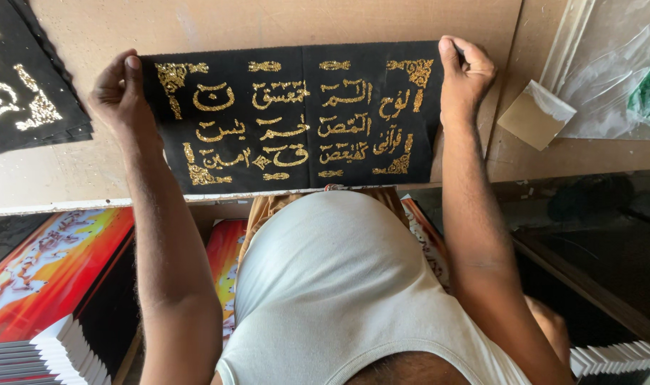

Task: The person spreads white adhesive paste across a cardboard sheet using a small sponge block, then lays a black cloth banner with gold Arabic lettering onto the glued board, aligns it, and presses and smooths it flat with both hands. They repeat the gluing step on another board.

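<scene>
A black cloth panel [293, 117] with gold glitter script and corner ornaments lies flat on a light brown board table [268, 25]. My left hand [119, 91] grips the panel's left edge, thumb on top. My right hand [465, 75] pinches the panel's right upper edge, thumb pressed on the cloth. The panel reaches to the table's near edge, just above my white vest.
A stack of similar black panels [22, 78] lies at the table's far left. A small cardboard piece [535, 114] and clear plastic sheets [610, 64] lie at right. Under the table stand colourful printed boards [50, 267] and stacks of white-edged frames [61, 353].
</scene>
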